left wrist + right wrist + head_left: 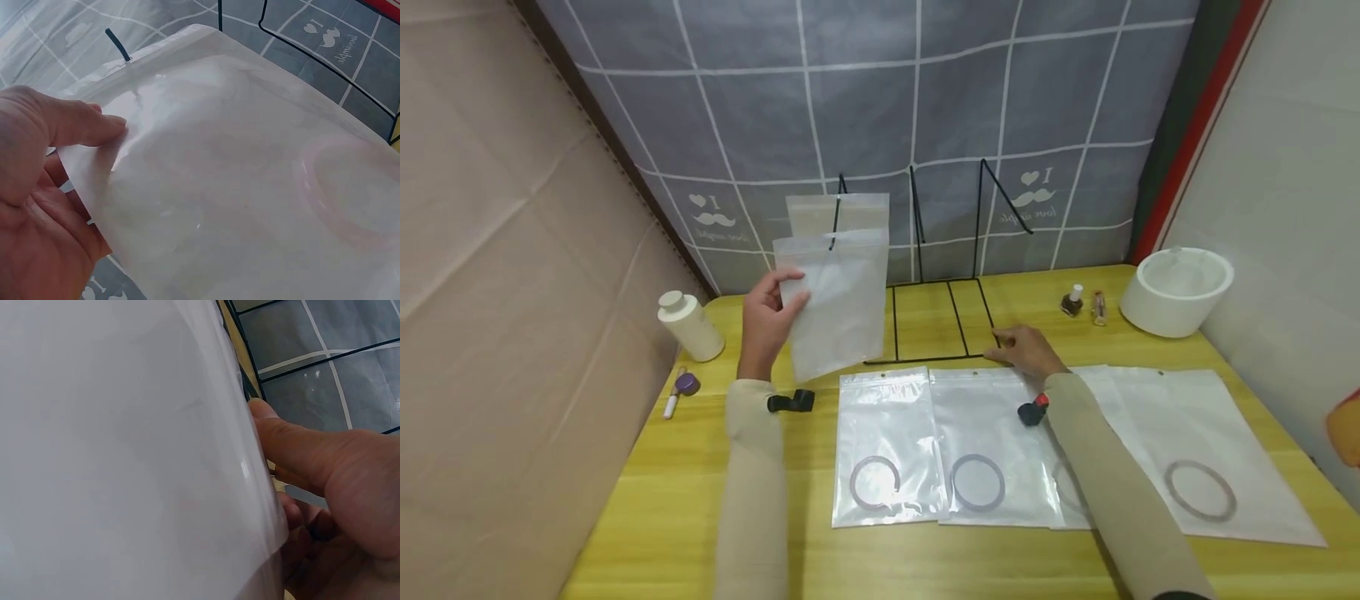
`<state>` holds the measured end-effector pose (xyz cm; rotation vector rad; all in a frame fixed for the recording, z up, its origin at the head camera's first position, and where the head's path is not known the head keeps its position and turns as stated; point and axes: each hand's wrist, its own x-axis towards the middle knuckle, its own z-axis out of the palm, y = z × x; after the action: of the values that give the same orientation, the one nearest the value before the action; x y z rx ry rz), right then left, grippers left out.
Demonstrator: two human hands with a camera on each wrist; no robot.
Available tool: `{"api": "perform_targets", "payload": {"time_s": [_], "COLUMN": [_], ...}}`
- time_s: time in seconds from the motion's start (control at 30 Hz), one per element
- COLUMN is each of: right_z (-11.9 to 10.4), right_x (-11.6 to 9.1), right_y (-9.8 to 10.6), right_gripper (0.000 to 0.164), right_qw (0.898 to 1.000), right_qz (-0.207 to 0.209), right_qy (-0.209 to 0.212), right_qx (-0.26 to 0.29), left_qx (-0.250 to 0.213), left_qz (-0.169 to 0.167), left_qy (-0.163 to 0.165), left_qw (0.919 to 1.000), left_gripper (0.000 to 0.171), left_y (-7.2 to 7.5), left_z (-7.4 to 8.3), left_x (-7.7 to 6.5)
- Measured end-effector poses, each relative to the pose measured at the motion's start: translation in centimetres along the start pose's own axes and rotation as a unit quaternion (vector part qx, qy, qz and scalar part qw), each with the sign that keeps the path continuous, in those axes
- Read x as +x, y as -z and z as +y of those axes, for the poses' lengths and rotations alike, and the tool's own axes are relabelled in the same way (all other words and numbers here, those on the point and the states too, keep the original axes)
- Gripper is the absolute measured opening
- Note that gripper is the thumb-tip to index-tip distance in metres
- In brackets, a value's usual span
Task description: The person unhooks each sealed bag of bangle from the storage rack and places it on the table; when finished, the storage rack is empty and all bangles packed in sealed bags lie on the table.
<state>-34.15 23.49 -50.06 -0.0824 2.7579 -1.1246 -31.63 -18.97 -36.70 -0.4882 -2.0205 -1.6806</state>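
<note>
My left hand (767, 319) pinches the left edge of a translucent zip bag (842, 308) between thumb and fingers. A pinkish bangle (306, 178) shows through that bag in the left wrist view. The tip of a black hook (832, 242) pokes out at the bag's top edge, and another bag (838, 213) hangs behind it on the same hook. The hook belongs to a black wire rack (925, 359) with further bare arms to the right. My right hand (1028, 350) grips the front right corner of the rack's base with thumb and curled fingers.
Several zip bags (887, 425) with bangles lie in a row along the front. A white bottle (691, 325) and a purple-capped item (687, 383) are at left. Back right are a nail polish bottle (1072, 302), a small clip (1099, 308) and a white bowl (1176, 312).
</note>
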Motion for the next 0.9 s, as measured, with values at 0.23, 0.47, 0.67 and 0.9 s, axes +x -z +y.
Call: {"api": "perform_targets", "payload": {"time_s": [0.23,0.47,0.67,0.9], "right_z": [0.1,0.3,0.5,0.3], "right_x": [-0.2,-0.2,-0.5,-0.1], "right_y": [-0.3,-0.6,-0.2,0.5], "right_gripper": [0.07,0.072,0.074,0.074], "right_qw": [1.0,1.0,0.999,0.999], "right_qz": [-0.013,-0.022,-0.031,-0.03], "right_qy": [-0.008,0.001,0.001,0.004], "right_qx": [0.0,0.009,0.01,0.011], "left_qx": [0.008,-0.097,-0.128,0.03], "left_qz": [-0.025,-0.05,-0.085,-0.122], "left_qy": [-0.021,-0.013,0.153,0.333], "left_qw": [0.9994,0.9939,0.9762,0.9344], "left_gripper": [0.028,0.026,0.031,0.027], "left_y": [1.3,3.4,5.6,7.5], "left_z": [2.5,5.5,3.2,-3.7], "left_x": [-2.9,-6.1,-9.5,-12.0]}}
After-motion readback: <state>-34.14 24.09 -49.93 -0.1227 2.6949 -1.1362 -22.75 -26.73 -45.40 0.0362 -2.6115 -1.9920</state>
